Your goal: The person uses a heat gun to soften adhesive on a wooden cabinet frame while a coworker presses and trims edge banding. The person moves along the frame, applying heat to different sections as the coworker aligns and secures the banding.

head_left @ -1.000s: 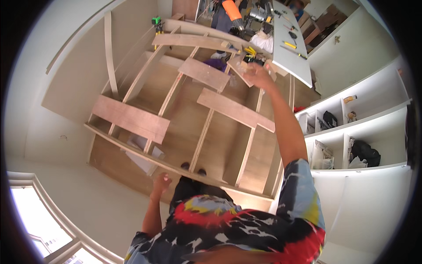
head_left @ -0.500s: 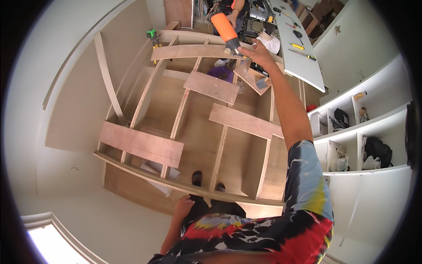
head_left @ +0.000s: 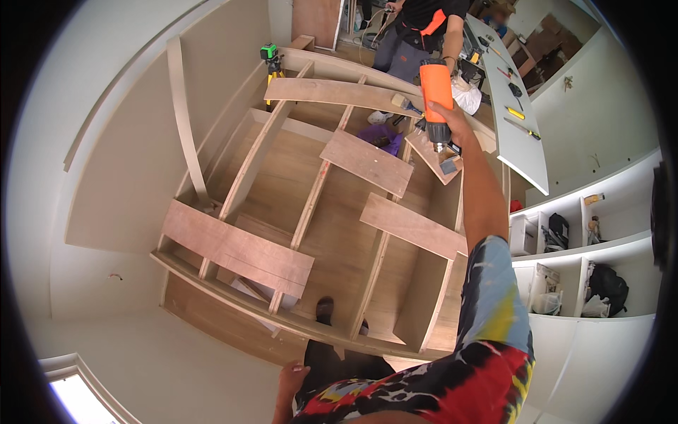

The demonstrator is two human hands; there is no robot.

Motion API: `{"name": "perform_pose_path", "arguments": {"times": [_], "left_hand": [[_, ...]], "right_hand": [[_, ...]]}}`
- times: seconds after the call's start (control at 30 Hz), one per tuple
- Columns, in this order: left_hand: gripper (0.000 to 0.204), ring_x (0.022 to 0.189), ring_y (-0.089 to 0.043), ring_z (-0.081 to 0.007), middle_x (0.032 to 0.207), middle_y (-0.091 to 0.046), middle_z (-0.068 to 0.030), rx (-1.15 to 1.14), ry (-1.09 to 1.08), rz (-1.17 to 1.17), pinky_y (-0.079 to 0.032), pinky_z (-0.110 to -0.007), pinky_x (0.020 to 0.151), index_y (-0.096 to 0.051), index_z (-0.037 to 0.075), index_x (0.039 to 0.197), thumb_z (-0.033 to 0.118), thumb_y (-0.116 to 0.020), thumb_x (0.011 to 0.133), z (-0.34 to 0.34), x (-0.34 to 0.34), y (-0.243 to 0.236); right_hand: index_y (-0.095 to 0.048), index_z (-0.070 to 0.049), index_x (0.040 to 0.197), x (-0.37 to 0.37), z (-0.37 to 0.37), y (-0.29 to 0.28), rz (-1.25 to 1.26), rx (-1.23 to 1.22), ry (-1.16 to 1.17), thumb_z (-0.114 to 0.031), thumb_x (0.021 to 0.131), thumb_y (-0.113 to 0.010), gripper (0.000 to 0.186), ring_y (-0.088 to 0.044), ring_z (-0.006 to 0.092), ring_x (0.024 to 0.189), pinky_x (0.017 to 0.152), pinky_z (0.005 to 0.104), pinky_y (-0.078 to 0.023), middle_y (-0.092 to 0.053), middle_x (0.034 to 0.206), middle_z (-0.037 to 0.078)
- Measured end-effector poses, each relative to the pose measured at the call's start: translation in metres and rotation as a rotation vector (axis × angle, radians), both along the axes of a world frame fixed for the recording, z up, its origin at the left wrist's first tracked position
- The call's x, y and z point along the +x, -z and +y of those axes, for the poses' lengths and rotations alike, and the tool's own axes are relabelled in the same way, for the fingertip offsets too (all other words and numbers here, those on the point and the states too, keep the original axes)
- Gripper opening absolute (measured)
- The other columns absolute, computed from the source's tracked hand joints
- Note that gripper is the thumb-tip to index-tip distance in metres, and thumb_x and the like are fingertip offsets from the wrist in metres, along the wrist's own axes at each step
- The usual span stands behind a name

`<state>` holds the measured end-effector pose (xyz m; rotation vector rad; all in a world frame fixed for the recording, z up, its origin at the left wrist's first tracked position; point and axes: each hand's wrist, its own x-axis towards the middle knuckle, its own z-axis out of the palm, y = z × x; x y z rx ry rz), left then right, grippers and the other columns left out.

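Note:
My right hand (head_left: 458, 121) reaches far forward, its fingers closed around an orange power tool (head_left: 436, 88) with a black collar and a metal tip. The tip points down toward me, above the wooden frame's (head_left: 311, 201) far right part. A co-worker's hand (head_left: 450, 62) shows just behind the tool's upper end; I cannot tell whether it touches it. My left hand (head_left: 293, 376) hangs low beside my dark trousers, fingers curled; whatever may be inside them is hidden. Loose boards lie across the frame: one near left (head_left: 236, 244), one in the middle (head_left: 367, 162), one at right (head_left: 413, 225).
A curved board (head_left: 339, 92) spans the frame's far side, near a green laser level (head_left: 269, 52) on a tripod. Tools lie on a long white panel (head_left: 519, 138) at far right. White shelves (head_left: 561, 253) hold bags along the right. My feet stand between the frame's slats.
My right hand has moved from the tool's dark end to a grip around its body. The tool has turned more upright, and the co-worker shows more fully. My view has shifted.

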<state>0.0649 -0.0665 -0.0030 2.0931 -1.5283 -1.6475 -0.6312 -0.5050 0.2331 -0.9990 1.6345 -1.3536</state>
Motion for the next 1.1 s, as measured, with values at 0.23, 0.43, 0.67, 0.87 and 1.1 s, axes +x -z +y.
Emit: {"name": "perform_pose_path", "arguments": {"times": [0.23,0.43,0.67,0.87,1.1], "left_hand": [[0.038,0.092,-0.072,-0.0342,0.101,-0.072,-0.0206,-0.340,0.359,0.230,-0.057,-0.042,0.079,-0.069,-0.002,0.111,0.028,-0.077,0.091,-0.152,-0.105,-0.053],[0.064,0.118,-0.067,-0.0282,0.130,-0.068,-0.0215,-0.389,0.213,0.651,-0.054,-0.040,0.102,-0.058,-0.004,0.136,0.021,-0.087,0.084,-0.248,-0.217,-0.156],[0.108,0.124,-0.061,-0.0281,0.137,-0.057,-0.0193,-0.303,0.118,0.675,-0.052,-0.040,0.103,-0.032,-0.001,0.152,0.026,-0.097,0.070,-0.155,-0.270,-0.188],[0.088,0.115,-0.062,-0.0258,0.128,-0.059,-0.0149,-0.402,0.064,0.670,-0.051,-0.040,0.101,-0.042,0.000,0.140,0.019,-0.093,0.072,-0.069,-0.264,-0.177],[0.066,0.110,-0.066,-0.0229,0.122,-0.063,-0.0126,-0.078,-0.012,1.067,-0.057,-0.039,0.094,-0.048,0.003,0.136,0.012,-0.082,0.080,-0.021,-0.265,-0.184]], "right_hand": [[-0.048,-0.005,0.145,0.015,0.084,0.041,-0.447,-0.220,-0.093,-0.041,0.093,-0.075,0.068,-0.071,0.0276,0.107,0.095,0.0462,-0.059,-0.068,0.122,0.014],[-0.048,-0.003,0.145,0.144,0.253,0.094,-0.559,-0.207,0.053,-0.038,0.082,-0.085,0.080,-0.067,0.0239,0.117,0.100,0.0430,-0.057,-0.065,0.129,0.009],[-0.048,0.000,0.143,0.305,0.379,0.070,-0.004,0.259,0.028,-0.033,0.071,-0.092,0.091,-0.067,0.0299,0.117,0.097,0.0425,-0.056,-0.065,0.130,0.017],[-0.040,0.002,0.145,0.348,0.470,0.064,0.326,0.302,0.152,-0.035,0.072,-0.090,0.096,-0.064,0.0410,0.120,0.099,0.0459,-0.053,-0.061,0.128,0.026],[-0.035,-0.001,0.149,0.308,0.560,0.069,-0.592,-0.121,0.144,-0.030,0.096,-0.076,0.073,-0.065,0.0249,0.118,0.093,0.0378,-0.055,-0.056,0.133,0.018]]}}
